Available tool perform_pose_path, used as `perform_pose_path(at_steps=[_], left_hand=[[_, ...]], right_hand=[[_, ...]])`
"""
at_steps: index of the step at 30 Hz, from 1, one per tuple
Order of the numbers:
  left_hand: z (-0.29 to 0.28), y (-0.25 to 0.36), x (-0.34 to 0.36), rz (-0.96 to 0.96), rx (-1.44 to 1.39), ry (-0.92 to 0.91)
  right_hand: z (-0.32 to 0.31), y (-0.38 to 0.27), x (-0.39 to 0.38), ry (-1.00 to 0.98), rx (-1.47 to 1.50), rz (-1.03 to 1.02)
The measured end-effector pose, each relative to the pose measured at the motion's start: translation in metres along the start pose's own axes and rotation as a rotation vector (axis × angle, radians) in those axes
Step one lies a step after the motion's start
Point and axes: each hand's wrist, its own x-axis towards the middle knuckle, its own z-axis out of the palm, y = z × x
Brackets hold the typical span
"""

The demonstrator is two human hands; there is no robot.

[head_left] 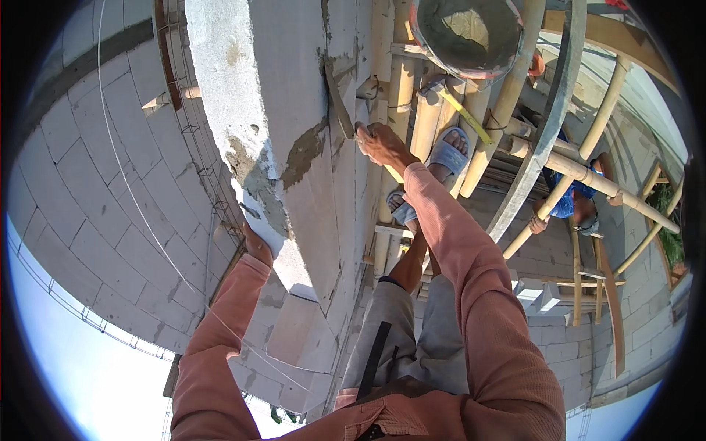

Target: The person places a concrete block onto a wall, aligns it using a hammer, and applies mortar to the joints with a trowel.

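My right hand (384, 144) is closed around a trowel, its handle hidden in the fist. The narrow trowel blade (339, 106) is against the near face of the pale block wall (294, 81), by a joint with grey mortar. On the wall's other side, my left hand (257, 245) lies against the side of a white block (283, 257); its fingers are partly hidden by the block's edge. Wet-looking mortar (254, 180) is smeared over the wall's top and spills down the face as a darker patch (303, 156).
A bucket of mortar (471, 33) stands on the bamboo scaffold (426, 117) by my feet. Next to it lies a hammer with a yellow handle (465, 114). Bamboo poles and a slanting timber (540, 147) cross the right side. Another person in blue (570, 195) is below. A thin string (140, 195) runs at left.
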Motion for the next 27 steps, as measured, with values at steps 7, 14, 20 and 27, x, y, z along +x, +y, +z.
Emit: perform_pose_path(at_steps=[7,14,20,27], left_hand=[[-0.008,0.000,-0.010,-0.167,-0.001,0.067],[-0.016,-0.008,-0.003,-0.138,0.167,0.018],[-0.022,-0.014,0.011,0.004,0.509,0.012],[-0.022,-0.025,0.030,0.315,0.960,0.037]], right_hand=[[-0.114,0.084,0.044,-0.090,2.209,0.836],[-0.137,0.090,0.063,-0.233,2.042,0.508],[-0.133,-0.003,-0.049,-0.371,2.304,0.773],[-0.139,-0.135,-0.026,-0.414,2.354,0.977]])
